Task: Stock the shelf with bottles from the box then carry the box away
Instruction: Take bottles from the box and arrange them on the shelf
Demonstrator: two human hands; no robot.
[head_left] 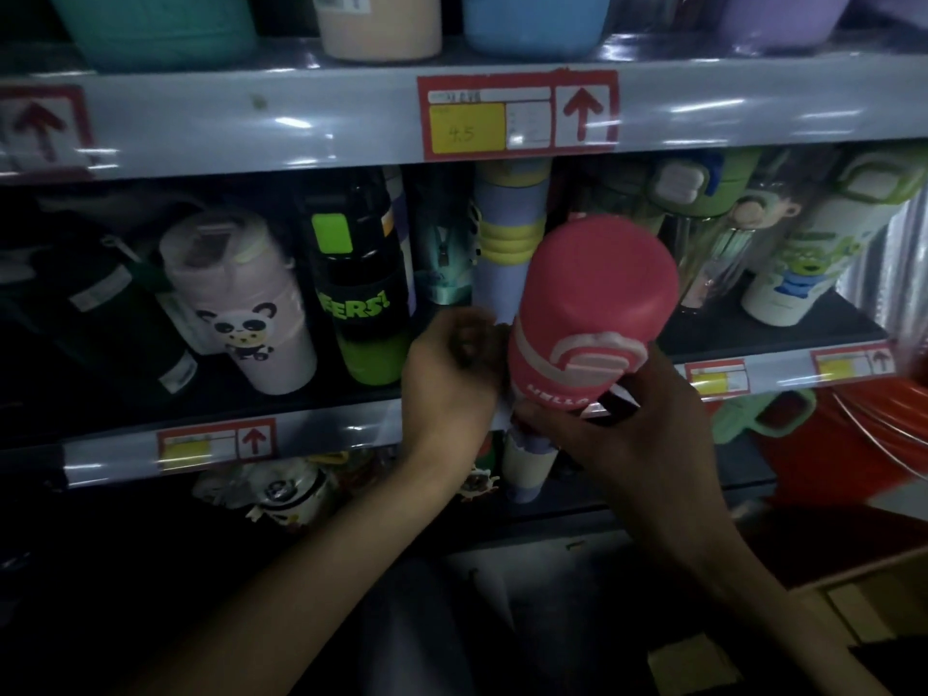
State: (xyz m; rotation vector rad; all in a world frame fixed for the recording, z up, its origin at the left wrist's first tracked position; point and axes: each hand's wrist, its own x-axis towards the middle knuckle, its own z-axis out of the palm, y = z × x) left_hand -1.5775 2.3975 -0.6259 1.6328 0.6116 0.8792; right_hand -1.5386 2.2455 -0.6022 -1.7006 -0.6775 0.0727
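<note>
The middle shelf [331, 437] carries a panda bottle [241, 313] at left, a black-green bottle [361, 293] beside it, and a white cup [803, 263] at right. Pastel tubs [532, 22] stand on the upper shelf [301, 118].

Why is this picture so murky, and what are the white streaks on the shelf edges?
Head view: dim light leaves the frame's bottom in shadow; the streaks are glare on the shiny shelf edge; the left hand by the pink bottle is blurred; the wide lens bows straight lines.

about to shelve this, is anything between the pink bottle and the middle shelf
The lilac bottle with yellow bands stands on the shelf right behind the pink bottle, which the right hand holds. Any free slot beside it is hidden.
</note>
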